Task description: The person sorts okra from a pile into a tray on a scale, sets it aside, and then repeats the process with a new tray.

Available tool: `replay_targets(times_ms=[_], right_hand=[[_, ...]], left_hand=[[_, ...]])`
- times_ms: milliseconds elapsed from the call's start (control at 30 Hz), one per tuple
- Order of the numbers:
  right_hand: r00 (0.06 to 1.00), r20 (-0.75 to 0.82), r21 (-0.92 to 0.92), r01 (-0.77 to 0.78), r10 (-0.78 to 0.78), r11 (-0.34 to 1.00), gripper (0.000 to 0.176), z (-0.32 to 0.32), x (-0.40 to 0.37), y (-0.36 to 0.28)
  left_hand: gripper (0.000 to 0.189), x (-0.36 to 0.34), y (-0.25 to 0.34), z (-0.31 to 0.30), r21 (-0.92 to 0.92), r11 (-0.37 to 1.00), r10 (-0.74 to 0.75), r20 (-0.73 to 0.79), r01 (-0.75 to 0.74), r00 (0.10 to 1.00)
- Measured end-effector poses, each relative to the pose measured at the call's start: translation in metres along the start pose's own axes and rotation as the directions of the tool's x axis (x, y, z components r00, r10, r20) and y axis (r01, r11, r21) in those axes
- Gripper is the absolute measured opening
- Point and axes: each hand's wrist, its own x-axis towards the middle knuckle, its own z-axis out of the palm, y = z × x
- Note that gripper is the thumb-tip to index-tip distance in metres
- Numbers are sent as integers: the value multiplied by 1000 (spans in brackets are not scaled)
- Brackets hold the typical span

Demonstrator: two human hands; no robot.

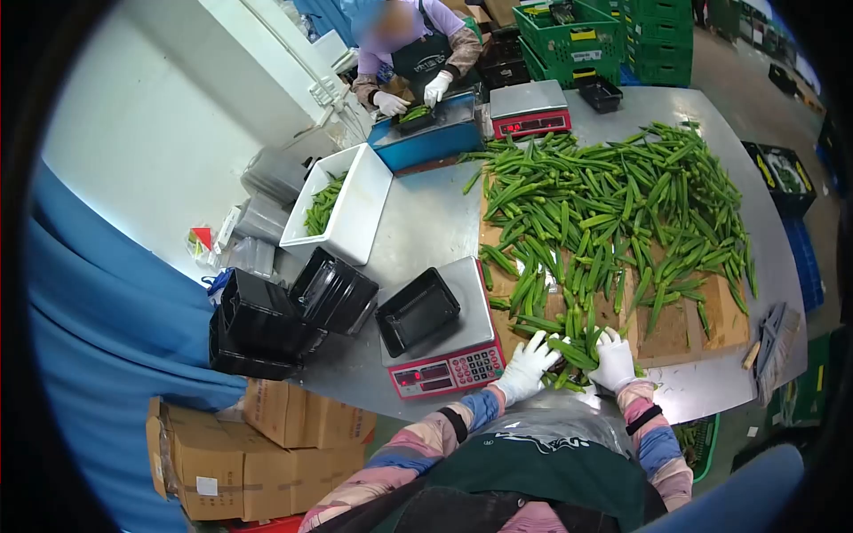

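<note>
Evidently the step in hand is gathering: a small bunch of okra pods (577, 353) lies at the near edge of the cardboard sheet (671, 333), between the white-gloved left hand (529, 366) and the white-gloved right hand (613, 361). Both gloves touch the bunch from opposite sides, the hands apart with pods between them; whether either set of fingers is closed firmly on any pod, I cannot tell, as the view is small and the pods overlap. Beyond spreads the main okra heap (613, 209), loose and lying every which way.

As I judge it, the next move calls for squaring the pods up and lifting them together, with even pressure so that none slip or bruise. A black plastic tray (418, 311) sits on the red-edged digital scale (446, 373) just beside the left hand, with no pods in it, so it seems the natural place for the bunch.

As for writing, the scale's display glows red, but its digits are too small to read with confidence. White lettering crosses the dark green apron (542, 475), not legible to me. The cardboard carton (209, 462) bears a white label (206, 486), also unreadable, and the green crate (573, 40) carries a yellow tag.
</note>
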Motion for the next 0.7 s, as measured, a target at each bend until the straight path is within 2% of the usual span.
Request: replay_targets(times_ms=[33, 133, 267, 433, 467, 567, 600, 700], right_hand=[[1000, -13, 0, 2, -2, 1000, 81, 1, -2, -3], [999, -32, 2, -1, 1, 1000, 79, 5, -13, -9], [1000, -1, 3, -27, 27, 1000, 71, 7, -24, -12], [999, 38, -4, -24, 25, 1000, 79, 2, -26, -15], [998, 54, -7, -25, 25, 1000, 80, 2, -25, -13], [997, 56, -23, -43, 45, 999, 84, 1, -21, -7], [995, 54, -47, -77, 79, 996, 85, 1, -19, -3], [977, 45, 65, -212, 209, 975, 82, -1, -9, 18]], left_hand=[[88, -3, 2, 1, -32, 999, -21, -8, 21, 1000], [90, -13, 4, 1, -16, 999, -47, 90, 49, 995], [89, -26, 3, 0, -58, 998, 10, 63, -7, 998], [88, -29, -1, -16, -120, 993, 20, 90, -9, 996], [88, -34, -6, -1, -82, 994, 71, 56, -66, 996], [95, -36, -2, -12, -137, 989, 62, 111, -47, 992], [96, -35, -2, -14, -143, 989, 63, 129, -44, 990], [101, -35, -4, -13, -160, 986, 73, 190, -43, 979]])
